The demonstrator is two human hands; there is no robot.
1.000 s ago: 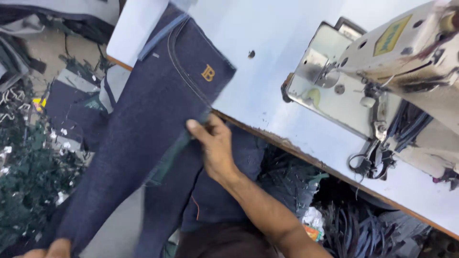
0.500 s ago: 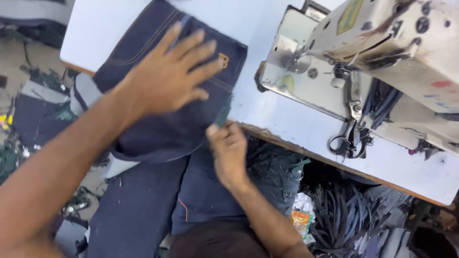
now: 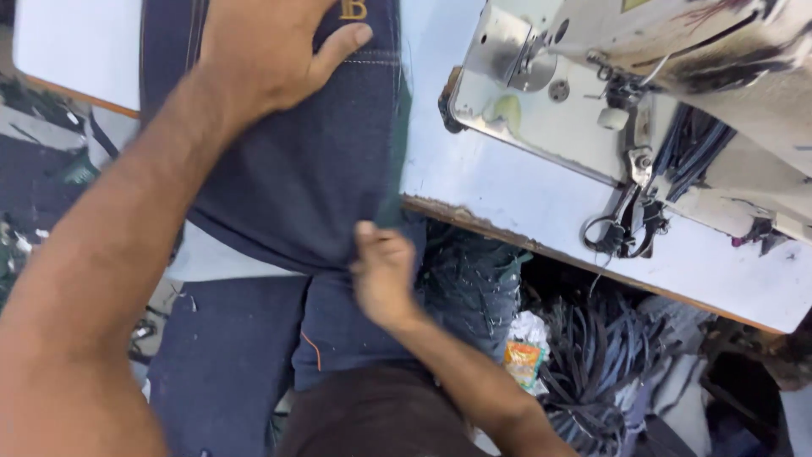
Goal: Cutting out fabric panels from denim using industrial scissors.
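Observation:
A dark blue denim piece [image 3: 296, 169] with a small gold emblem lies on the white sewing table [image 3: 499, 195] and hangs over its front edge. My left hand [image 3: 271, 51] presses flat on the denim near the emblem, fingers spread. Below the table edge, my right hand [image 3: 381, 271] pinches the folded lower edge of the same denim. More denim drapes over my lap beneath it.
An off-white sewing machine [image 3: 643, 76] stands on the table to the right, with small snips [image 3: 617, 228] lying beside it. Dark strips and scraps [image 3: 609, 364] and a crumpled wrapper [image 3: 524, 355] lie below the table. Cut denim pieces [image 3: 34, 178] lie at left.
My left hand came up from the lower left and landed flat on the denim. The denim has shifted right toward the machine, and my right hand has dropped just below the table edge.

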